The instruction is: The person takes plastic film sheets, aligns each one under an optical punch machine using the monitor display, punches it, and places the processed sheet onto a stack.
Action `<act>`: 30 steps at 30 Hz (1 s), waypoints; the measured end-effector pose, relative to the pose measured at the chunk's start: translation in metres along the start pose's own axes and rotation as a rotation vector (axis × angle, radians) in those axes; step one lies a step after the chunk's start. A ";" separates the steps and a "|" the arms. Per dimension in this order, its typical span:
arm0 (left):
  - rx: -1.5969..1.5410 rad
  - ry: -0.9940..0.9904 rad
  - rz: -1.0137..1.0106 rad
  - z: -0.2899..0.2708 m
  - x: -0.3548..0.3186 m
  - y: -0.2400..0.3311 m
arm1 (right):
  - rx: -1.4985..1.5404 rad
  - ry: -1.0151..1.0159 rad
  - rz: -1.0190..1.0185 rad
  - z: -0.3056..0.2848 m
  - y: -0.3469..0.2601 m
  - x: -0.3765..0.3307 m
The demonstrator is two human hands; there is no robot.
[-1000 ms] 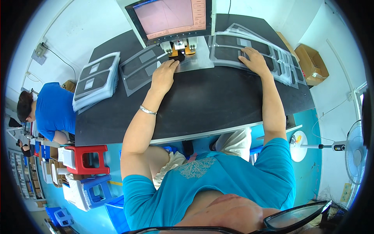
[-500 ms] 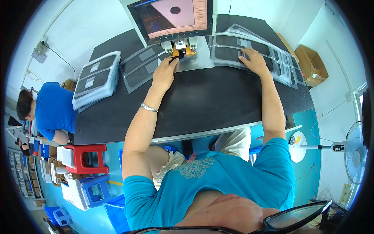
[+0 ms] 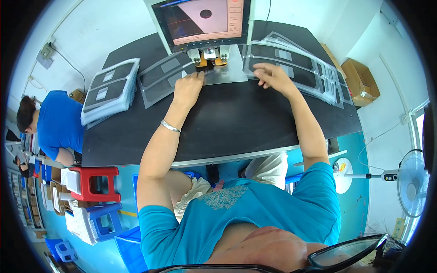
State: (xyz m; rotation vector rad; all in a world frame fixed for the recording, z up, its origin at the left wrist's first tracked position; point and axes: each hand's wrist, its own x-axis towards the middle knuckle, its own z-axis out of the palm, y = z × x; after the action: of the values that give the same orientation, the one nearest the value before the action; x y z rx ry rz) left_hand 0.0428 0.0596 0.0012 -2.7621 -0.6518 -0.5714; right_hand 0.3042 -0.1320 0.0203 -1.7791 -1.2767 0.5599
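Note:
My left hand (image 3: 186, 89) is at the front of a machine with a screen (image 3: 205, 23), fingers close together and bent over a clear plastic sheet with black panels (image 3: 157, 76). The sheet runs from the left of that hand toward the machine's head (image 3: 210, 60), above a metal plate (image 3: 236, 68). What lies right under the fingertips is hidden. My right hand (image 3: 275, 79) hovers in front of the right-hand stack of similar sheets (image 3: 305, 68), its fingers partly bent and apart, with nothing seen in them.
Another pile of black-and-clear sheets (image 3: 111, 88) lies at the left of the black table (image 3: 236, 123). A cardboard box (image 3: 360, 82) stands beyond the right edge, a fan (image 3: 412, 183) further right. At left, a person in blue (image 3: 59, 120) bends near a red stool (image 3: 95, 183).
My right hand has come off the right-hand stack and moved left toward the machine. My left hand has drawn back a little, its fingers now more bent. The view has shifted slightly.

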 end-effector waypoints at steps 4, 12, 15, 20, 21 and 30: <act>-0.198 0.106 0.142 -0.037 -0.024 0.029 | 0.377 -0.208 0.228 0.024 -0.023 -0.009; -0.531 0.222 0.449 -0.063 -0.029 0.030 | 0.147 -0.053 0.124 0.001 -0.021 -0.013; -0.285 0.318 0.060 -0.054 -0.021 -0.039 | 0.045 0.027 0.206 -0.031 -0.010 -0.017; 0.315 0.261 -0.616 -0.005 -0.064 -0.156 | 0.026 0.060 0.219 -0.050 -0.006 -0.019; 0.351 0.132 -0.762 -0.005 -0.068 -0.163 | 0.029 0.063 0.222 -0.052 -0.007 -0.020; 0.274 0.001 -0.906 -0.011 -0.077 -0.180 | 0.033 0.068 0.235 -0.061 -0.008 -0.023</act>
State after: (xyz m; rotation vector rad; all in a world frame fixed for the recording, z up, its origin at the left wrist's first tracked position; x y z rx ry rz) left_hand -0.1089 0.1842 0.0042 -2.0952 -1.8328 -0.5720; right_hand 0.3367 -0.1753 0.0572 -1.9168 -1.0134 0.6414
